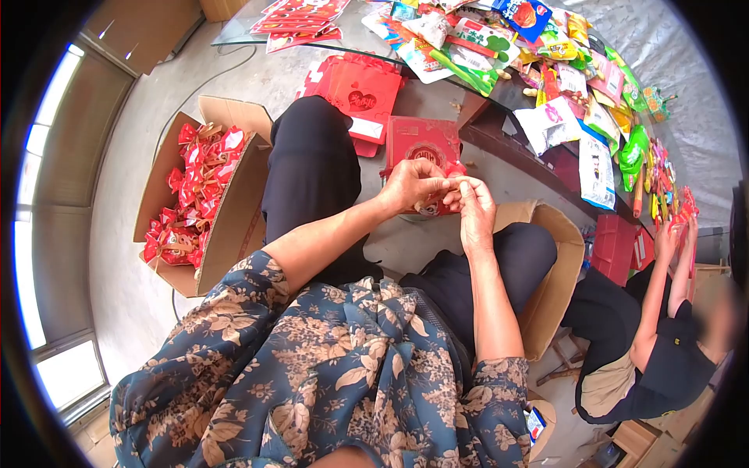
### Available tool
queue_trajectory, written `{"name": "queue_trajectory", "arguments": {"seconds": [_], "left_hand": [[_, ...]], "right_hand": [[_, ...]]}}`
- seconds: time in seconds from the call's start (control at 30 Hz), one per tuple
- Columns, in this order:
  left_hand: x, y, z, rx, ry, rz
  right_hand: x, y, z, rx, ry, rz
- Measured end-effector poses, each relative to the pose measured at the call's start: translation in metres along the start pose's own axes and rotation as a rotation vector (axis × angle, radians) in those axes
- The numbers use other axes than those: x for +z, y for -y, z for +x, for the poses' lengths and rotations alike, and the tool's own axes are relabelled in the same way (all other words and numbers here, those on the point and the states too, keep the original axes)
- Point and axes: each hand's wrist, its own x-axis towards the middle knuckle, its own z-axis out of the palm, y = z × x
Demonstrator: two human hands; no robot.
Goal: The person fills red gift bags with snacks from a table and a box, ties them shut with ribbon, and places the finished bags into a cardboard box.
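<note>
My left hand (413,187) and my right hand (476,209) meet at the fingertips above the lap. Both are pinched closed on something small and red, partly hidden by the fingers; I cannot make out what it is. Right behind and below them stands a red box (421,134) with a round ornament on its front. Red gift bags (360,97) lie beyond my left knee.
On my left, an open cardboard box (234,210) holds many red wrapped pieces. Another carton (558,265) stands by my right knee. Snack packets (554,117) cover the glass table (234,31) ahead. A co-worker (663,343) sits at the right, handling red items.
</note>
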Motion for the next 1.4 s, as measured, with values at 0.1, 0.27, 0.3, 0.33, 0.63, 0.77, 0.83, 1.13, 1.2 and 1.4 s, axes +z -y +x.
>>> {"name": "queue_trajectory", "arguments": {"seconds": [0.1,0.27,0.3,0.33,0.63,0.77,0.83,1.13,1.2,1.4], "left_hand": [[-0.005,-0.004,-0.001,-0.144,0.046,-0.215],[0.001,0.017,0.005,-0.136,-0.010,-0.358],[0.001,0.018,0.006,-0.142,-0.003,-0.347],[0.000,0.020,0.006,-0.147,0.003,-0.335],[0.009,0.033,0.008,0.009,0.001,-0.255],[0.010,0.033,0.007,0.078,0.003,-0.086],[0.010,0.035,0.009,0.072,-0.001,-0.125],[0.010,0.017,0.005,0.009,-0.014,0.027],[0.008,0.010,0.003,-0.009,0.001,0.073],[0.007,0.009,0.003,0.088,-0.025,0.265]], "right_hand": [[0.001,-0.010,0.002,0.011,-0.023,-0.049],[0.008,-0.012,0.004,0.015,-0.063,-0.045],[0.008,-0.015,0.006,-0.004,-0.058,-0.047],[0.008,-0.018,0.007,-0.022,-0.052,-0.049],[0.001,-0.030,0.007,-0.022,-0.100,-0.033],[0.004,-0.028,0.005,0.029,-0.106,-0.008],[0.005,-0.029,0.004,0.046,-0.106,-0.007],[-0.003,-0.036,0.003,0.035,-0.039,-0.105],[0.001,-0.029,0.002,0.037,-0.005,-0.173],[-0.002,-0.036,0.005,-0.030,0.040,-0.232]]}}
